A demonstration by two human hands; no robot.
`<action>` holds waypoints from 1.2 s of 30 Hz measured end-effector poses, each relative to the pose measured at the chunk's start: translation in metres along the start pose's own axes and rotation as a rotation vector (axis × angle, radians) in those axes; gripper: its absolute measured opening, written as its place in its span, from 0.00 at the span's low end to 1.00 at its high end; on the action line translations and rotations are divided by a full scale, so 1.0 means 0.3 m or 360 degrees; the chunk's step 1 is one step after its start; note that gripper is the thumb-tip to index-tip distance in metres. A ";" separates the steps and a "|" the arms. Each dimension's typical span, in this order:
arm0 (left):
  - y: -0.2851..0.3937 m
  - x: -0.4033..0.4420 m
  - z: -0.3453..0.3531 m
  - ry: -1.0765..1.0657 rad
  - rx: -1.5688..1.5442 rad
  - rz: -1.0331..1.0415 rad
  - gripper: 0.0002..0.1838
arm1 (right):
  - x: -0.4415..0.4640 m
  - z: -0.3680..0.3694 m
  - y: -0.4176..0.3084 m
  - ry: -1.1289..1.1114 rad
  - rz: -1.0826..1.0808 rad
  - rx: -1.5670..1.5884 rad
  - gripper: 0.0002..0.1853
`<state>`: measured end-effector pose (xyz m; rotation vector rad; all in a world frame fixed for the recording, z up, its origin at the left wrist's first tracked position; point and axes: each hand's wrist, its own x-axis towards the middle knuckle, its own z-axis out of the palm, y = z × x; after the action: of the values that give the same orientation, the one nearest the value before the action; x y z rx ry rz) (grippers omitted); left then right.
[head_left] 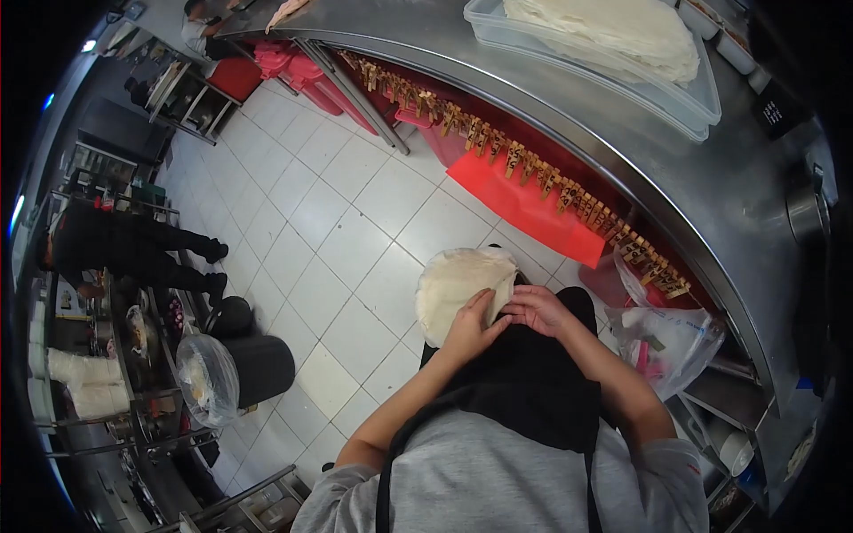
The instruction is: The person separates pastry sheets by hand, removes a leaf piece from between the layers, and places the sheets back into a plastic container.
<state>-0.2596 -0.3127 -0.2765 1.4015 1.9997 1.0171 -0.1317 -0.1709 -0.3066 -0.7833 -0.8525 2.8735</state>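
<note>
A pale round flour tortilla [462,289] hangs in front of my black apron, above the floor. My left hand [473,330] holds its near side, with the fingers lying across the upper face and the thumb toward my body. At the tortilla's right edge, my right hand [536,311] has its fingers bent in and closed on the rim; the fingertips are partly hidden. The two hands are close together. A stack of similar pale sheets [604,35] sits in a clear plastic tub [708,111] on the steel counter at upper right.
Wooden clothespins [515,160] line the counter's [569,98] edge, with a red sheet [524,209] below. A plastic bag [675,346] hangs at right. On the left are a lined black bin [262,369] and a person in dark clothes [124,249] at a worktop. Another person is far back.
</note>
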 end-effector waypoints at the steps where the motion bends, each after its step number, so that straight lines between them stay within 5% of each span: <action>1: -0.003 0.001 0.000 -0.0053 -0.0025 -0.0039 0.28 | -0.004 0.005 0.008 0.0049 -0.0001 -0.0109 0.10; 12: -0.068 0.009 -0.012 -0.0152 -0.0562 -0.0355 0.15 | 0.022 0.035 0.044 0.0255 -0.0094 -0.0686 0.06; 25: -0.047 0.053 -0.093 0.0028 -0.0059 -0.0496 0.12 | 0.023 0.022 0.037 0.0319 -0.0115 -0.0695 0.05; 31: -0.012 0.059 -0.060 0.0165 -0.0424 -0.0186 0.11 | 0.034 0.063 0.040 0.0240 -0.0201 -0.0841 0.04; 36: -0.043 0.079 -0.061 0.0033 -0.0125 -0.0155 0.09 | 0.041 0.041 0.049 0.0246 -0.0272 -0.1017 0.04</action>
<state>-0.2889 -0.2984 -0.2752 1.2451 1.9997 1.0587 -0.1468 -0.1873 -0.3109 -0.8958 -1.7449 2.3509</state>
